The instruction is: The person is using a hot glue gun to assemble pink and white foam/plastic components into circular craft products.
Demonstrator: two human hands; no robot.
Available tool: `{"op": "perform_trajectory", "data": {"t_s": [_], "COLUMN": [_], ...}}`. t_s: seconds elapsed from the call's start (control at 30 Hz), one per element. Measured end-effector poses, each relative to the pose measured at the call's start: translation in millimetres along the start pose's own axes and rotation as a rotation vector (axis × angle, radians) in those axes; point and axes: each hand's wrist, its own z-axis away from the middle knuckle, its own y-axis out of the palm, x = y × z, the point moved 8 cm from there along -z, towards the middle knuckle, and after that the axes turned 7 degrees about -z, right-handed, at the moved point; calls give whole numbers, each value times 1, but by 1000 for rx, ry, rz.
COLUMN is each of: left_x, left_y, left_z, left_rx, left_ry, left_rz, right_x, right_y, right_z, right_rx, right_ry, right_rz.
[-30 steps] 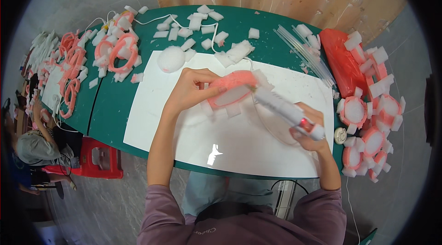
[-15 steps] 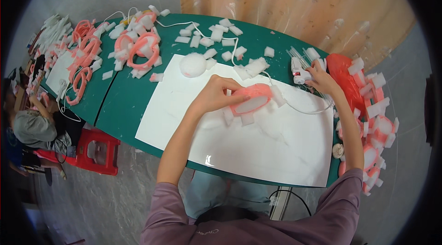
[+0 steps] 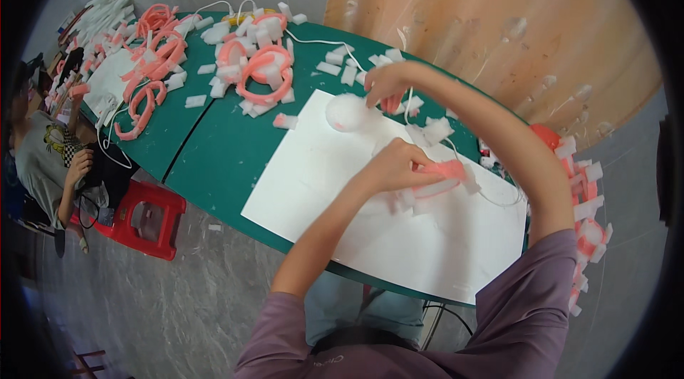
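Two arms of mine reach over the green bench (image 3: pixel 214 158), both in purple sleeves. My left grip (image 3: pixel 394 165) is closed on the pink ring (image 3: pixel 447 171), pinching it along its upper left edge; the ring is tilted, with white tabs sticking out from its rim, and it sits over the white board (image 3: pixel 377 236), though I cannot tell whether it touches the surface. My right grip (image 3: pixel 388 85) is stretched across above the left, bent downward among the white foam pieces (image 3: pixel 411 103), just beside the rounded white foam ball (image 3: pixel 347 112) near the board's top edge; whether it has caught hold of anything I cannot tell. A white cable (image 3: pixel 317 41) runs along the far side of the bench. Off to my left lies a cluster of pink rings and white blocks (image 3: pixel 267 74), and more ringed pieces (image 3: pixel 590 236) are heaped on my right, partly behind my arm. Beyond the bench's left end a co-worker (image 3: pixel 43 158) sits near a red plastic stool (image 3: pixel 149 219).
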Motion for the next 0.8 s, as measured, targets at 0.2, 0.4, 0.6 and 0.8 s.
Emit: {"op": "perform_trajectory", "data": {"t_s": [0.2,0.4,0.6,0.8], "left_x": [4,4,1,2], "left_y": [3,4,2,2], "left_z": [1,1,0,3], "left_rx": [45,73,12,24], "left_ry": [-99,-109,-72,-99], "left_rz": [25,9,-75,-102], "right_x": [24,49,40,47], "right_y": [30,-44,-66,-56], "right_z": [-43,-54,-90,-144], "right_rx": [0,-240,-552,-395], "right_ry": [110,-378,-437,-260], "right_rz": [-203,-325,364,444]}}
